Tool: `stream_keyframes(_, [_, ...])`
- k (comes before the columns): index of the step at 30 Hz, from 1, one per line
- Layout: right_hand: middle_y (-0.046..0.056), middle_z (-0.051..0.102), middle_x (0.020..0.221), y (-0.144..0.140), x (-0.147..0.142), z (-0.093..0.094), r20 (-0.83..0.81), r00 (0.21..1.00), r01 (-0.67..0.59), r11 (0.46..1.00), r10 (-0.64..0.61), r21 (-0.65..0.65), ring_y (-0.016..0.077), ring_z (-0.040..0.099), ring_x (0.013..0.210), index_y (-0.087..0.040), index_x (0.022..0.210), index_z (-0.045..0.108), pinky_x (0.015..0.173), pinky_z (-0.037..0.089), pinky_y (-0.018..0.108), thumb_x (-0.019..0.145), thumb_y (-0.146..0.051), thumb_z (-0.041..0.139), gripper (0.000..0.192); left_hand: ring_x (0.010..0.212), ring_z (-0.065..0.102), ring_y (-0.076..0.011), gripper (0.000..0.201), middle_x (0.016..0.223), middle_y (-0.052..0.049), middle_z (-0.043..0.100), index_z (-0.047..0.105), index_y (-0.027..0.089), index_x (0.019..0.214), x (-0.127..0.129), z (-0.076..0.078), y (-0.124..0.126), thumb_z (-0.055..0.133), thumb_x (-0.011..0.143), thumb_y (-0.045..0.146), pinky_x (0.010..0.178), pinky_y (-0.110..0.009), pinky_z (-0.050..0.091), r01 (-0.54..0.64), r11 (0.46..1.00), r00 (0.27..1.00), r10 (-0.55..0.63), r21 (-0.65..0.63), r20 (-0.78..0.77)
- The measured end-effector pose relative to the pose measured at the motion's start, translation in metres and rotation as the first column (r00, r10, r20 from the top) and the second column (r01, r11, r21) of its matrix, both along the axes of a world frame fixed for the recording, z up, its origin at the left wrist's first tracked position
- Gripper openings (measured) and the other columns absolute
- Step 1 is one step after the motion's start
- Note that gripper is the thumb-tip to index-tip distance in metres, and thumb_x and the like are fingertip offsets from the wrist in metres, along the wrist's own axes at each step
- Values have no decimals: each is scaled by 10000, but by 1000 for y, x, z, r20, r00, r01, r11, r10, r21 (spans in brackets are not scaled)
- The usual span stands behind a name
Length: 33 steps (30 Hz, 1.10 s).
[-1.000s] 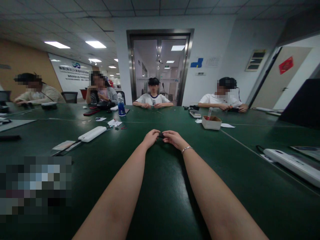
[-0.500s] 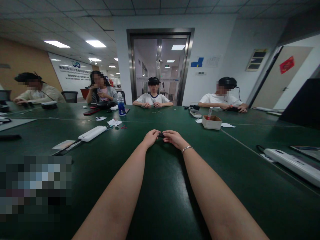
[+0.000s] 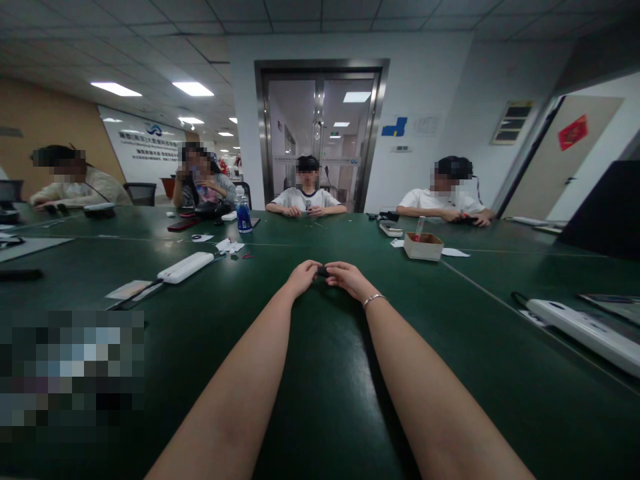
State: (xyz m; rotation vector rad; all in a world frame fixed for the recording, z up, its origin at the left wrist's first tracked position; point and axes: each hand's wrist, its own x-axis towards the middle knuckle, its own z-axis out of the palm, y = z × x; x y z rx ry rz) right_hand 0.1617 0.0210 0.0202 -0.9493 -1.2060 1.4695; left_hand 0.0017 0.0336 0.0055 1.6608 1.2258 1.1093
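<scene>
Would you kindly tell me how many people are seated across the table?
4: a person at far left, another left of the bottle, a third before the glass doors, and a fourth behind the open box. Others may be hidden.

The lower frame is filled by a dark green table (image 3: pixel 325 393), glass double doors (image 3: pixel 320 110) are set in a pale wall (image 3: pixel 430 73) at upper centre, and the upper left is lit by ceiling light panels (image 3: pixel 193 89).
</scene>
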Motion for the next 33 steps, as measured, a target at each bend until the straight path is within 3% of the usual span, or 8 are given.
stream_keyframes(13, [38, 640, 651, 0, 1, 0, 1, 1000, -1, 1000, 1, -3, 91, 612, 494, -98, 862, 605, 490, 540, 167, 795, -29, 573, 102, 559, 460, -96, 314, 660, -7, 528, 610, 153, 984, -1, -3, 1, 391, 851, 336, 514, -193, 372, 5, 998, 999, -3, 56, -41])
stream_keyframes(24, [29, 635, 633, -1, 1, 0, 3, 1000, 0, 1000, 0, 2, 87, 609, 492, -107, 846, 618, 483, 536, 162, 787, -44, 596, 89, 625, 509, -100, 279, 769, -34, 584, 615, 155, 989, -1, -4, 3, 403, 824, 232, 525, -187, 378, 13, 999, 1000, -13, 31, -7])
stream_keyframes(33, [26, 632, 628, -1, 1, 0, 8, 1000, 5, 1000, -5, 6, 87, 609, 490, -106, 859, 608, 483, 534, 161, 791, -39, 579, 100, 513, 440, -89, 294, 629, -1, 520, 615, 137, 967, 0, 2, -2, 379, 833, 250, 492, -190, 366, 9, 1000, 1000, -9, -9, 14])
